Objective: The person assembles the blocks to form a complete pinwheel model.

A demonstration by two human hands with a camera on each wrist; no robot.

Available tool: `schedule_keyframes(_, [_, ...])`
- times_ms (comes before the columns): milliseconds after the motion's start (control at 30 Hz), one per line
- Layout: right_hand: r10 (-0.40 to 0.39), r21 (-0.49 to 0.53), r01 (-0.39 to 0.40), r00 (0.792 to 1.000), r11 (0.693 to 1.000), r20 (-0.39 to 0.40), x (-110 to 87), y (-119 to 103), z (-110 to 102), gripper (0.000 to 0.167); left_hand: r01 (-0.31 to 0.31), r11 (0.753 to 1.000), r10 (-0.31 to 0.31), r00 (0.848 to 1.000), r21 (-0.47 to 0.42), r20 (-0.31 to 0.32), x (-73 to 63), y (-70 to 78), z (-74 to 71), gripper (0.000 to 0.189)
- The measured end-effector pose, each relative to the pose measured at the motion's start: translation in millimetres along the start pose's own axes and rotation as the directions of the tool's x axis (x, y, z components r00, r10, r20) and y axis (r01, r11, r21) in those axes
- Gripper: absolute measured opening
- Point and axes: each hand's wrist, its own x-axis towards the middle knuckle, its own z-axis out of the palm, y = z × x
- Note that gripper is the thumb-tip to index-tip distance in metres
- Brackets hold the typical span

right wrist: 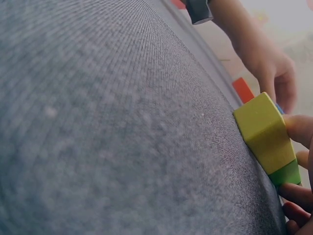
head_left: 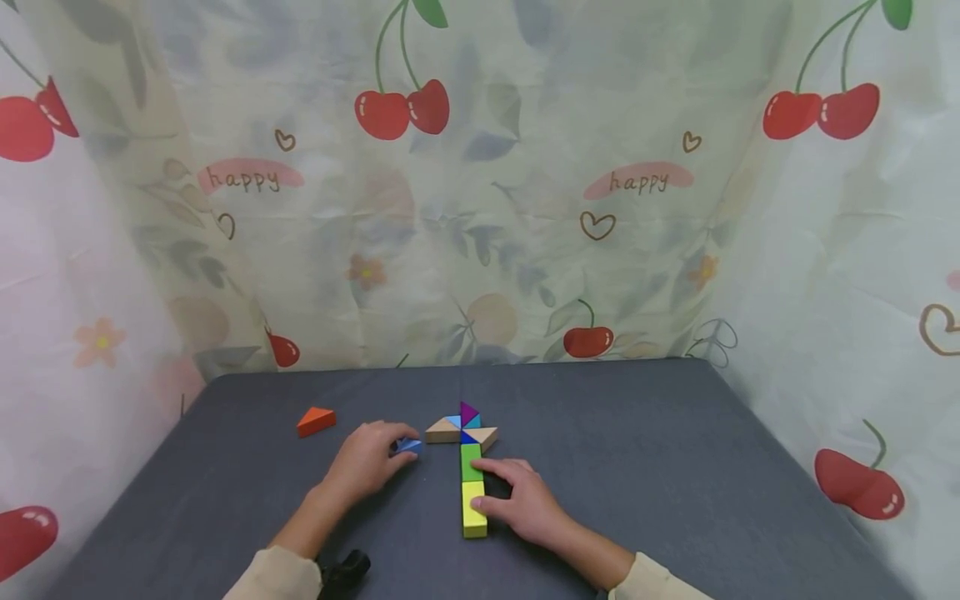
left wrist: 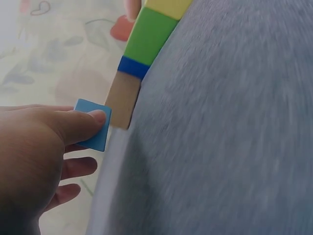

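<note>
My left hand (head_left: 365,460) pinches a blue triangular block (left wrist: 94,139) between thumb and fingers, left of the pinwheel pieces. My right hand (head_left: 531,504) reaches in from the right, its index fingertip on the green block (head_left: 470,473) and its thumb on the yellow block (head_left: 474,518). Those two blocks lie end to end in a column. At the column's far end, triangles fan out: a purple one (head_left: 468,413), two lighter blue ones, a dark blue one (head_left: 468,437), and wood-coloured ones to the left (head_left: 442,432) and right (head_left: 486,437).
An orange-red triangular block (head_left: 317,422) lies apart on the far left of the dark grey table (head_left: 637,467). Cherry-printed cloth (head_left: 480,208) hangs behind the table and along both sides. A black strap piece (head_left: 349,569) shows beside the left wrist.
</note>
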Motion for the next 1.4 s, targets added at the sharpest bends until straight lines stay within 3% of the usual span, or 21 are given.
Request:
schedule_keyframes(567, [0.001, -0.003, 0.0, 1.0, 1.0, 0.005, 1.1, 1, -1, 0.053, -0.068, 0.997, 0.068, 0.998, 0.036, -0.005, 12.9, 21.4, 23.6, 0.027])
schedule_keyframes(1067, [-0.007, 0.002, 0.007, 1.0, 1.0, 0.0, 1.2, 2, -1, 0.052, -0.065, 0.997, 0.064, 0.998, 0.036, 0.027, 19.6, 28.3, 32.8, 0.027])
schedule_keyframes(1400, [-0.005, 0.0, 0.005, 1.0, 1.0, 0.004, 0.3, 0, -1, 0.053, -0.018, 0.997, 0.021, 0.999, -0.081, 0.026, 10.6, 22.0, 26.9, 0.032])
